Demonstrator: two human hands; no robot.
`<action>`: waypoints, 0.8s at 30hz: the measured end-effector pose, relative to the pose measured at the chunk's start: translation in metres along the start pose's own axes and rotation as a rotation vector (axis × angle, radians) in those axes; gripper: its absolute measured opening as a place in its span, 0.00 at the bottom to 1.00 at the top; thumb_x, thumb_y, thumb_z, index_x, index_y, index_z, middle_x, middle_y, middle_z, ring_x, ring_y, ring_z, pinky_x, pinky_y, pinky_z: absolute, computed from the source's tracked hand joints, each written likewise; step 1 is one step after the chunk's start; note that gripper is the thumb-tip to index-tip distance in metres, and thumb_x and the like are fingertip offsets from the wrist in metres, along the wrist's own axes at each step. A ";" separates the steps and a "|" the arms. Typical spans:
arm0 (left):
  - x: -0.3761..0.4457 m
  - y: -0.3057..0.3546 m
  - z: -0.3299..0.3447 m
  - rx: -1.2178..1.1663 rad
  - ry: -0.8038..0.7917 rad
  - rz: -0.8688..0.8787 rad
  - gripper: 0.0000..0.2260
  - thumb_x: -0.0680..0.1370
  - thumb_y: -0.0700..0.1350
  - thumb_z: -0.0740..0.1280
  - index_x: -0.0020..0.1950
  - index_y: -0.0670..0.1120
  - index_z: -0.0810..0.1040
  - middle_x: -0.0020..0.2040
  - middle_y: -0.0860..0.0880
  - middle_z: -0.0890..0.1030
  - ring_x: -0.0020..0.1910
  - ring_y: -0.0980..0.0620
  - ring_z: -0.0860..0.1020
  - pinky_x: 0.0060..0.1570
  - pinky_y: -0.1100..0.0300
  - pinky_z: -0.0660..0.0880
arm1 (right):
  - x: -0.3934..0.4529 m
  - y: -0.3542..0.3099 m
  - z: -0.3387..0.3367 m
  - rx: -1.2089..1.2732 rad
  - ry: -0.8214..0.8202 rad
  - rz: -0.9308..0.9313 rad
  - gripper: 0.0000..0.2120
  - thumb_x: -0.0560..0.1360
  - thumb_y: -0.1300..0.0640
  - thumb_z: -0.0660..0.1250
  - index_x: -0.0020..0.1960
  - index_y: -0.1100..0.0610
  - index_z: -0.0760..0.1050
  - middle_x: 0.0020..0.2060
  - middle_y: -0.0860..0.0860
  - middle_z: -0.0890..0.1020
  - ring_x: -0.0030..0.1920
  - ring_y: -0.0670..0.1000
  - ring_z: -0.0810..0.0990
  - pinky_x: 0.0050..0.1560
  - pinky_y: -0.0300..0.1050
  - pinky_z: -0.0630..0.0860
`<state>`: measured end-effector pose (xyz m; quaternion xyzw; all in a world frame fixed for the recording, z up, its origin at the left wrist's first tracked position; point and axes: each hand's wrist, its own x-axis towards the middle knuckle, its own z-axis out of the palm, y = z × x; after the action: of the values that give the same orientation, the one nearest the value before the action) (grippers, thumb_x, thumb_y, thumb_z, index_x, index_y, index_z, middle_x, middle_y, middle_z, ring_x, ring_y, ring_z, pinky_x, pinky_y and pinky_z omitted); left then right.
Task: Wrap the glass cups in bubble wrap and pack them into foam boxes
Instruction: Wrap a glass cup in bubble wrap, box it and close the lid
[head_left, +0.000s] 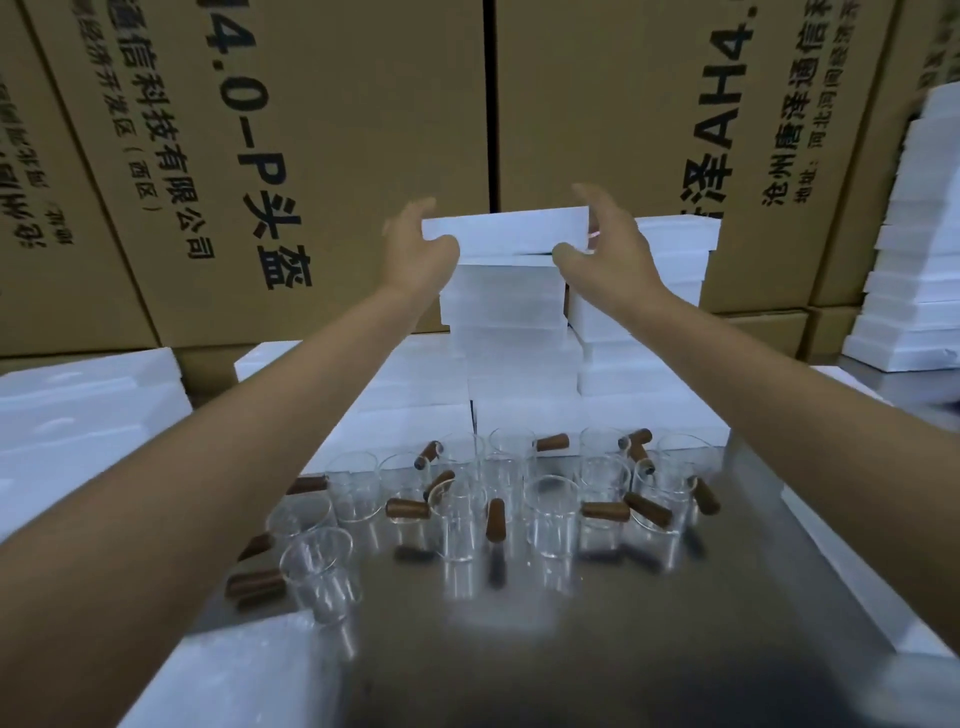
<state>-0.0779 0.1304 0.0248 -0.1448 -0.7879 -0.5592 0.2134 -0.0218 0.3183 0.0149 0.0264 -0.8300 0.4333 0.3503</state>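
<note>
1. Both arms stretched forward over the tabletop (597, 649) toward its far edge, reaching to the top of the middle foam stack (506, 306).
2. Left hand (418, 244) clamped on the left end of the top foam box (506, 234): thumb under the near edge, fingers curled over the top.
3. Right hand (605, 244) at the box's right end, thumb hooked at the near lower corner, fingers arched above the top and not clearly pressed down; contact of the fingers hard to tell.
4. Key relation: box long axis left to right, across the line of reach, one hand at each end, hands apart by the box's full length. Neither hand nearer; box sits dead ahead, between them.
5. Box appears slightly raised or skewed on the stack below, dark gap under its right near edge. Judged step: taking one foam box off the stack, to be brought back toward the near side.
6. Glass cups (550, 514) with brown handles standing in a cluster at mid-table, directly under the arms, between the person and the stack. None wrapped; no bubble wrap in sight.
7. Risk, as a judgement: lowering the box straight back could clip the cups, so keep it high until past them.
8. More foam at the left, right and near edges; cardboard cartons (322, 130) behind the far edge.
</note>
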 end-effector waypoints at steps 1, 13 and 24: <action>-0.017 0.005 -0.009 0.026 0.000 0.010 0.25 0.78 0.39 0.60 0.74 0.52 0.69 0.70 0.45 0.69 0.48 0.57 0.74 0.41 0.70 0.68 | -0.014 -0.009 -0.009 0.029 0.015 0.017 0.27 0.77 0.56 0.63 0.75 0.47 0.64 0.65 0.50 0.71 0.56 0.48 0.74 0.47 0.37 0.69; -0.294 -0.009 -0.116 0.299 -0.534 -0.049 0.12 0.78 0.43 0.69 0.55 0.60 0.78 0.50 0.53 0.76 0.47 0.59 0.78 0.49 0.72 0.73 | -0.274 -0.023 -0.084 -0.067 -0.415 0.304 0.07 0.78 0.56 0.67 0.43 0.55 0.81 0.42 0.55 0.82 0.38 0.42 0.78 0.44 0.33 0.73; -0.318 -0.044 -0.144 0.529 -0.327 0.021 0.12 0.79 0.40 0.65 0.55 0.56 0.75 0.51 0.55 0.77 0.48 0.57 0.76 0.44 0.64 0.70 | -0.264 0.024 -0.062 -0.303 -0.319 0.346 0.18 0.81 0.60 0.56 0.70 0.53 0.70 0.51 0.47 0.79 0.45 0.44 0.77 0.39 0.36 0.71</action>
<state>0.2026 -0.0164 -0.1294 -0.1806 -0.9284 -0.3019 0.1198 0.2033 0.3106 -0.1377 -0.1004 -0.9221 0.3480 0.1360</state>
